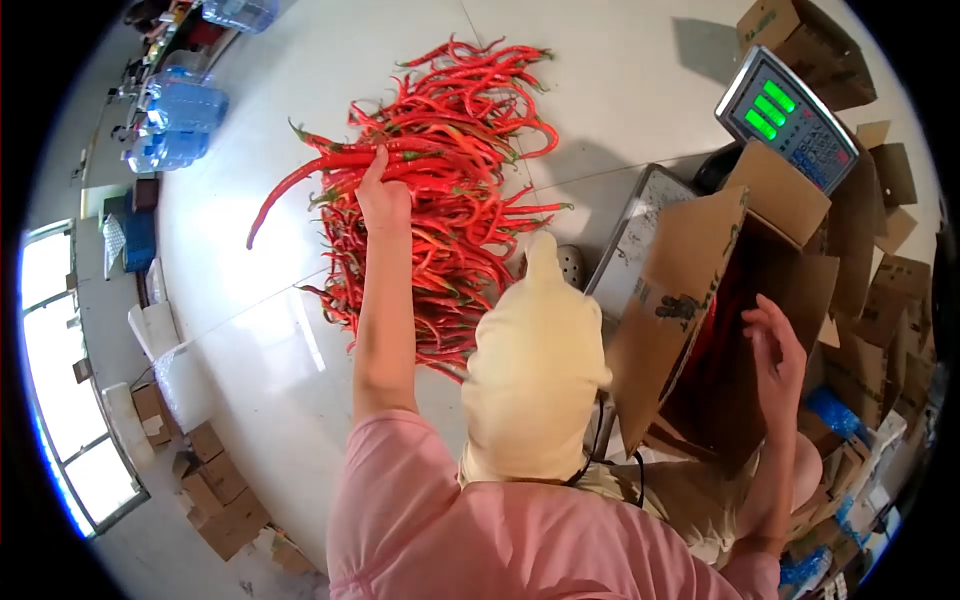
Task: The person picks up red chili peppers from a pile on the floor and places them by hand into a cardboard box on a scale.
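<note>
A large heap of long red chili peppers [430, 240] with green stems lies on the tiled floor in front of me. My left hand [384, 195] is closed around a few of the peppers at the left side of the heap, and one long curved pepper sticks out to the left. The fingers beneath the peppers are partly hidden. My right hand [778, 345], with nothing visible in it, hovers at the right edge of an open cardboard box [668, 290], its fingers loosely bent and apart. Red peppers show inside the box, partly in shadow.
The box stands by a metal scale platform [635, 225], and the scale's display [785, 115] glows green behind it. Several cardboard boxes [880, 320] crowd the right side. Blue water jugs [180, 115] stand far left, with flattened cartons [225, 490] below.
</note>
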`<state>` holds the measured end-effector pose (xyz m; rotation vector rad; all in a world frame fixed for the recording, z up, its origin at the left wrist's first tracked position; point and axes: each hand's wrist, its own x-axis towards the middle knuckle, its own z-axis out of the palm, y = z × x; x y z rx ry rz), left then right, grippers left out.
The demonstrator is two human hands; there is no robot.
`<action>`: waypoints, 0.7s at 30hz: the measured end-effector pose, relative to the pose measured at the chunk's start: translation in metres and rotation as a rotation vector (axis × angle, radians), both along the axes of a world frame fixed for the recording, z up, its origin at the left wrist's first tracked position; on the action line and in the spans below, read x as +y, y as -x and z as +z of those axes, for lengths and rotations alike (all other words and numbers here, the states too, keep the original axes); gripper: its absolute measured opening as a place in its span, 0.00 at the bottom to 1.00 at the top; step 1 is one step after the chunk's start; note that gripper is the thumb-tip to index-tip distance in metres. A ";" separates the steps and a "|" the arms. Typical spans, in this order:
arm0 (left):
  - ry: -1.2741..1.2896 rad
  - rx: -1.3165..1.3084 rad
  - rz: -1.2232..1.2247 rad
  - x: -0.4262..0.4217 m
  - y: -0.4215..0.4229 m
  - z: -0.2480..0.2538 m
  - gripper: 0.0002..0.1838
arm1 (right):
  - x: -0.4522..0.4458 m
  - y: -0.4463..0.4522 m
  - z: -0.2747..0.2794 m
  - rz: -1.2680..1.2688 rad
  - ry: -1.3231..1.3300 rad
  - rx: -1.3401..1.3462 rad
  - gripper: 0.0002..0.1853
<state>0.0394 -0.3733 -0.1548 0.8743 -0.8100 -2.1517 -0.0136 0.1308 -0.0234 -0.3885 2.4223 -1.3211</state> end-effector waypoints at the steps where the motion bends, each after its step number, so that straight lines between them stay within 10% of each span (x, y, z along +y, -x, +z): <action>1: 0.067 0.060 -0.005 0.010 0.001 0.035 0.15 | 0.001 -0.003 0.004 -0.007 0.064 -0.005 0.20; 10: 0.334 0.661 -0.376 0.127 -0.006 0.233 0.14 | -0.003 -0.035 0.074 0.089 0.472 0.113 0.14; 21: -0.012 0.395 -0.826 0.339 0.035 0.215 0.16 | 0.018 -0.035 0.054 -0.046 0.599 0.245 0.16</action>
